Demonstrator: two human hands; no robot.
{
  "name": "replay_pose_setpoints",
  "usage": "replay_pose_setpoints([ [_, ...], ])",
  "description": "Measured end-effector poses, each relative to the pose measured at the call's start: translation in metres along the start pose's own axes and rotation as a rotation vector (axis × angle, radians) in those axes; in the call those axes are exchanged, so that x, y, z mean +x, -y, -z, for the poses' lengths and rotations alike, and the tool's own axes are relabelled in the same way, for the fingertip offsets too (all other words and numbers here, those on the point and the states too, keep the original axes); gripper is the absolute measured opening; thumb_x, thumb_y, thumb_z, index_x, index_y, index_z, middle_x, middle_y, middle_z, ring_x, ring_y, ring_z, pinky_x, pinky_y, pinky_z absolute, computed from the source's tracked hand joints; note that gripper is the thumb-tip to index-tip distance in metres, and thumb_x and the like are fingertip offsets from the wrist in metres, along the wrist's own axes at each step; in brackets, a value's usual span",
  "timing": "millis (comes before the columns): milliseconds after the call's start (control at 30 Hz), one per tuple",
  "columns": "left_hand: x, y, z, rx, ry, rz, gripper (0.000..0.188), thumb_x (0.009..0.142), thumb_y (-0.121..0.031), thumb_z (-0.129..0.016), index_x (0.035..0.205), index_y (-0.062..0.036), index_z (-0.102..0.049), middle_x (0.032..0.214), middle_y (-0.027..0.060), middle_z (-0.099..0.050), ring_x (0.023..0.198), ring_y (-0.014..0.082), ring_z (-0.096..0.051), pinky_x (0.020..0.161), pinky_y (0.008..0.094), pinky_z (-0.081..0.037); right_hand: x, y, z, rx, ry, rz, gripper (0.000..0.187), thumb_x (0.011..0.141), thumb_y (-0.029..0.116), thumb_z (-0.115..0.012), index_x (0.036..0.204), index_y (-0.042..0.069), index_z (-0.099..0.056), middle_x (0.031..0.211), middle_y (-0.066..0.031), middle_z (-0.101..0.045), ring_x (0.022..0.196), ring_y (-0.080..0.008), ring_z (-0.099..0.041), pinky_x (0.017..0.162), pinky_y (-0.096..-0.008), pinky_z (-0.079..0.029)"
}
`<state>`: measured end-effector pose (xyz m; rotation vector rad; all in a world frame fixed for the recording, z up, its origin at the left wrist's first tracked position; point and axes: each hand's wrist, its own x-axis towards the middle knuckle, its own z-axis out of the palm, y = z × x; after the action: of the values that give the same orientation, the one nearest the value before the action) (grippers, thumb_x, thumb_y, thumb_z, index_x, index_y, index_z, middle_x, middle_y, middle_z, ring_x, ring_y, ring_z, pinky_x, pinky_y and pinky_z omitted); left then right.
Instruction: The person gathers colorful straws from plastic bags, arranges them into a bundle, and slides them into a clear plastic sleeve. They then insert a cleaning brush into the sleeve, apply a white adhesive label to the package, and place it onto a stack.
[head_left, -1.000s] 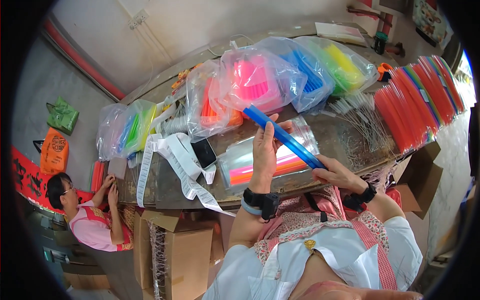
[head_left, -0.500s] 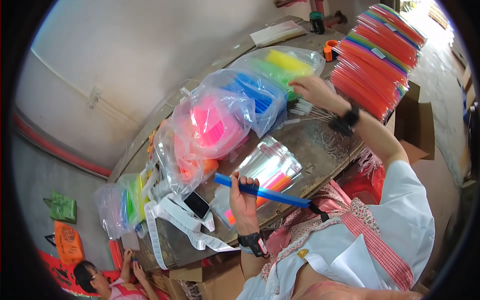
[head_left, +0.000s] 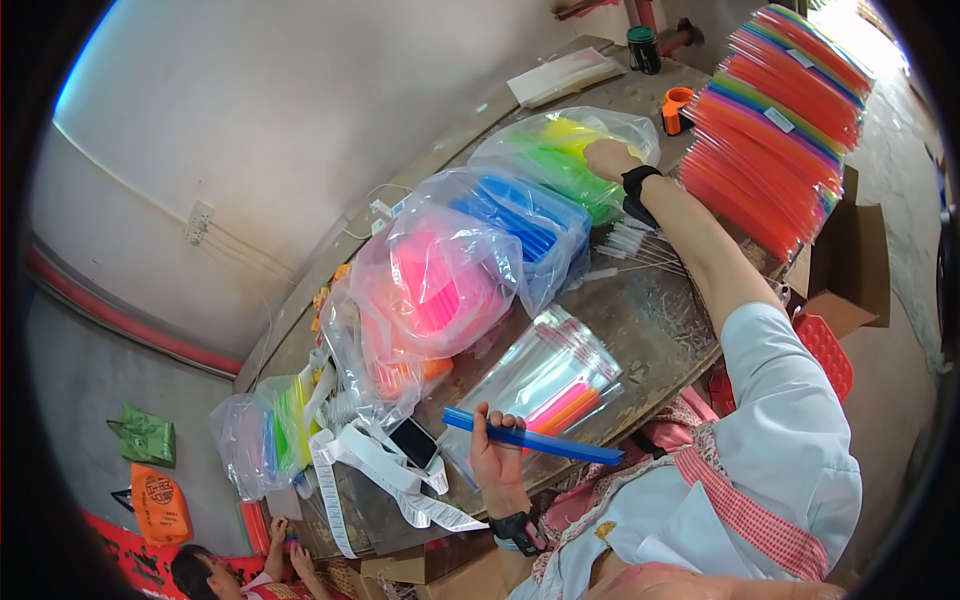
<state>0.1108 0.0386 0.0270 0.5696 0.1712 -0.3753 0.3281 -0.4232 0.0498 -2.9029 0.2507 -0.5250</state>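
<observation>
My left hand (head_left: 498, 455) is wrapped round a small bundle of blue plastic straws (head_left: 565, 443), held above the near edge of the table. My right hand (head_left: 612, 160) reaches over the far clear bag, down at the yellow straws (head_left: 567, 136); its fingertips are hidden there. Green straws (head_left: 560, 172) lie beside the yellow ones. Closer in, another clear bag holds blue straws (head_left: 510, 215), and one more holds pink straws (head_left: 430, 275). Under the left hand's bundle lie flat clear sleeves (head_left: 540, 350) with a few pink and orange straws (head_left: 563, 408) on them.
Large packs of red and rainbow straws (head_left: 775, 130) are stacked at the right, near an orange tape dispenser (head_left: 676, 110). Thin wire brushes (head_left: 635, 243) lie in the middle. A phone (head_left: 412, 441) and white label strips (head_left: 375, 465) sit left. A co-worker's hands (head_left: 290, 550) show lower left.
My right hand has moved farther away, from above the green straws to the yellow ones. My left hand still holds the blue straws. The whole view has shifted slightly.
</observation>
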Motion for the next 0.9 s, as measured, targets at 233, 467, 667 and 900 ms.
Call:
replay_pose_setpoints([
  [233,0.005,0.008,-0.006,0.031,-0.035,0.030,0.019,0.098,-0.023,-0.052,0.109,-0.0082,-0.056,0.077,0.0024,-0.055,0.078,0.0187,-0.057,0.081,0.0395,-0.048,0.010,0.009,-0.003,0.134,0.134,-0.320,0.043,0.082,0.041,-0.062,0.102,0.004,-0.068,0.101,-0.0159,-0.067,0.093,-0.0333,-0.064,0.079,-0.0414,-0.051],
  [467,0.004,0.007,0.000,0.020,-0.067,0.050,0.018,0.096,-0.020,-0.054,0.109,-0.0074,-0.057,0.078,0.0032,-0.056,0.079,0.0195,-0.058,0.081,0.0393,-0.048,0.012,0.023,0.000,0.207,0.147,-0.387,0.048,0.076,0.046,-0.067,0.100,0.005,-0.069,0.101,-0.0143,-0.068,0.093,-0.0305,-0.065,0.078,-0.0402,-0.051],
  [667,0.003,0.011,-0.004,0.009,-0.048,0.049,0.019,0.097,-0.020,-0.053,0.109,-0.0073,-0.057,0.078,0.0033,-0.056,0.079,0.0195,-0.058,0.081,0.0392,-0.049,0.014,0.039,0.005,0.093,0.310,-0.315,0.036,0.073,0.032,-0.068,0.097,0.006,-0.070,0.100,-0.0147,-0.068,0.092,-0.0295,-0.066,0.078,-0.0395,-0.052],
  [900,-0.002,0.012,-0.001,0.023,-0.030,0.025,0.019,0.096,-0.021,-0.053,0.109,-0.0076,-0.057,0.078,0.0029,-0.056,0.078,0.0193,-0.057,0.080,0.0386,-0.049,0.017,0.029,-0.015,-0.041,0.221,-0.218,0.030,0.074,0.024,-0.063,0.096,0.005,-0.070,0.101,-0.0182,-0.067,0.094,-0.0307,-0.066,0.078,-0.0394,-0.052],
])
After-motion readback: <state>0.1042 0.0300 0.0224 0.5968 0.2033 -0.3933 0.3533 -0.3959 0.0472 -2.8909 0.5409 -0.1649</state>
